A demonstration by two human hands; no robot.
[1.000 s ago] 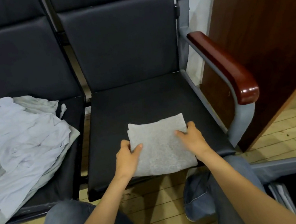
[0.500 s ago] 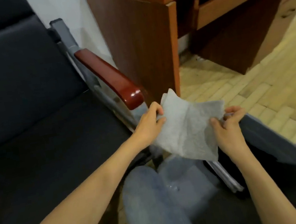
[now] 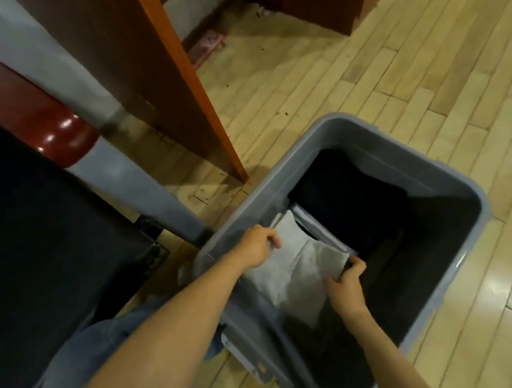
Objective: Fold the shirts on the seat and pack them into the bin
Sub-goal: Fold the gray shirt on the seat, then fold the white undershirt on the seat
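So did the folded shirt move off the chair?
Yes. The folded shirt went off the seat, right past the red armrest, down into the grey bin.

Office or waiting area. Black padded seat with glossy red-brown armrest on grey metal frame, waiting-room style. Dark wooden desk panel beside it. Pale wood-strip floor. Grey plastic bin on floor.
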